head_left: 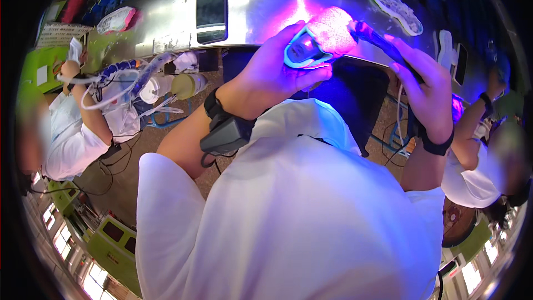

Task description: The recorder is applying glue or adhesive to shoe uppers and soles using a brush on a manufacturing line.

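Note:
Under bright violet-pink light, my left hand [265, 78] grips a shoe sole [332, 29] from its left side, thumb along the near end. The sole is tilted up, with a pale blue-green rim around a dark inner heel area; its far part glows pink. My right hand [426, 86] is closed around the handle of a dark brush [383, 43]. The brush tip meets or nearly meets the right edge of the lit sole; glare hides the exact contact. Both of my wrists wear black bands.
A metal worktable [255, 19] runs across the far side, carrying a dark rectangular panel [212, 14]. One loose sole [397, 10] lies at right, a pinkish one [115, 20] at left. Co-workers sit on both sides. Clear tubing [111, 91] and a round container [186, 85] stand left.

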A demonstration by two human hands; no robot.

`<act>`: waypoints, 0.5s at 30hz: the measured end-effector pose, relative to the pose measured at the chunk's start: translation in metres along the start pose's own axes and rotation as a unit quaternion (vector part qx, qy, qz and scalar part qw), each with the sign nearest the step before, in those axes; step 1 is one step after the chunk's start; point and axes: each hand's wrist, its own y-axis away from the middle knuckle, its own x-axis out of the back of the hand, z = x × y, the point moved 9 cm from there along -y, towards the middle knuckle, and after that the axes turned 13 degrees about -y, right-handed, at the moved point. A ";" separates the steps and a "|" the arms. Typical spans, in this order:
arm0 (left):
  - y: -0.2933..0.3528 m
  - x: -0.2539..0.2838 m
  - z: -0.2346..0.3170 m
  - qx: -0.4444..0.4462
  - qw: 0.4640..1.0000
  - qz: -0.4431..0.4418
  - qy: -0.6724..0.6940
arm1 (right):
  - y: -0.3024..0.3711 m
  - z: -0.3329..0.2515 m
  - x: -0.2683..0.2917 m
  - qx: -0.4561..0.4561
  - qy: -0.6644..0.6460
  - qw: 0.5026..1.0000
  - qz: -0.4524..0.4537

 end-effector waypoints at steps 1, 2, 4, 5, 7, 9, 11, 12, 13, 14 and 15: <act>-0.004 -0.005 -0.004 0.014 0.999 0.005 0.034 | 0.000 0.002 0.004 0.027 0.010 1.000 0.004; -0.008 -0.009 -0.008 0.028 0.997 0.009 0.068 | 0.002 0.009 0.007 0.022 0.016 1.000 0.011; -0.010 -0.014 -0.017 0.066 0.987 -0.015 0.148 | 0.008 0.019 0.007 0.022 -0.023 0.999 0.002; -0.009 -0.020 -0.025 0.107 0.977 -0.055 0.175 | 0.010 0.022 0.008 0.027 -0.023 0.999 0.007; -0.011 -0.021 -0.040 0.167 0.965 -0.031 0.202 | 0.016 0.027 0.009 0.028 -0.035 0.999 0.019; -0.009 -0.034 -0.044 0.189 0.948 -0.077 0.246 | 0.022 0.036 0.009 0.035 -0.050 0.998 0.030; -0.004 -0.044 -0.050 0.226 0.920 -0.104 0.302 | 0.027 0.036 0.005 0.048 -0.054 0.997 0.038; -0.004 -0.044 -0.051 0.216 0.922 -0.109 0.302 | 0.031 0.036 0.003 0.056 -0.064 0.995 0.049; -0.004 -0.044 -0.051 0.198 0.929 -0.116 0.292 | 0.036 0.045 -0.002 0.042 -0.077 0.995 0.049; -0.006 -0.045 -0.048 0.183 0.934 -0.125 0.279 | 0.042 0.054 -0.003 0.028 -0.085 0.995 0.052; -0.010 -0.040 -0.051 0.181 0.942 -0.147 0.241 | 0.047 0.063 -0.004 0.015 -0.085 0.995 0.056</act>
